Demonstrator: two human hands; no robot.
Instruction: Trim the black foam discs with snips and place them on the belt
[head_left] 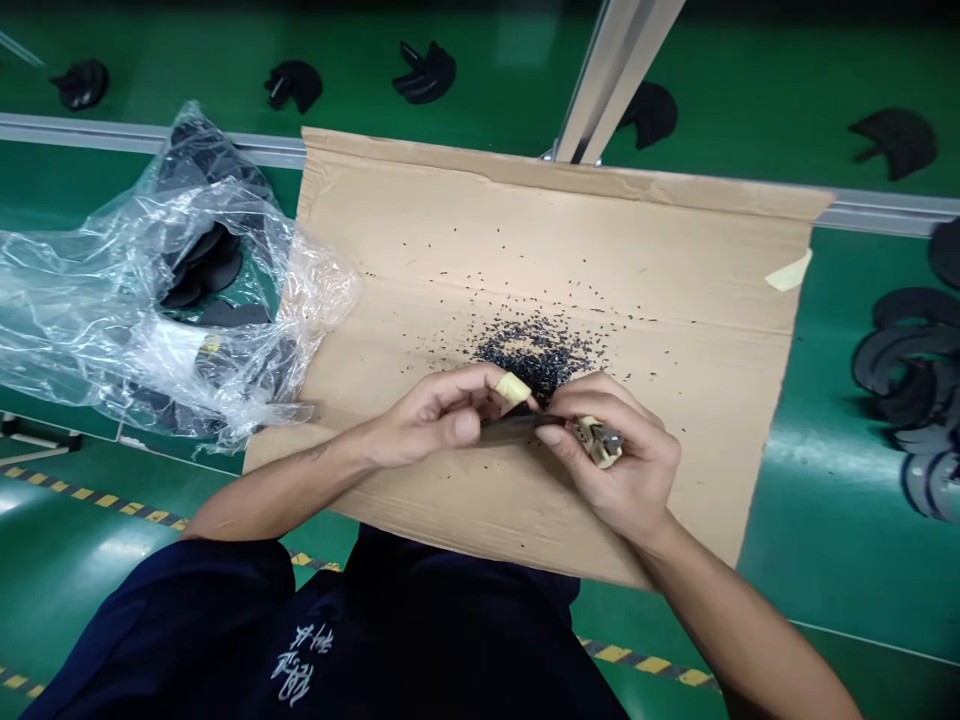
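My left hand (442, 415) is closed on a dark, flat black part (514, 430), with fingers and thumb on its left side. Pale yellow tape wraps one of its fingers. My right hand (626, 450) curls around a small tool (600, 440) with a metal end and yellowish wrapping. The tool's working tip is hidden by the fingers, and it meets or lies close to the black part's right end. Just beyond both hands, a heap of small black shavings (536, 350) is scattered over a cardboard sheet (420, 210).
At the left, a transparent plastic bag (90, 290) holds several black curved parts (202, 265). More curved parts (915, 370) are piled at the right edge. Across the back lie several similar pieces (425, 72). A metal post (619, 75) rises behind the cardboard.
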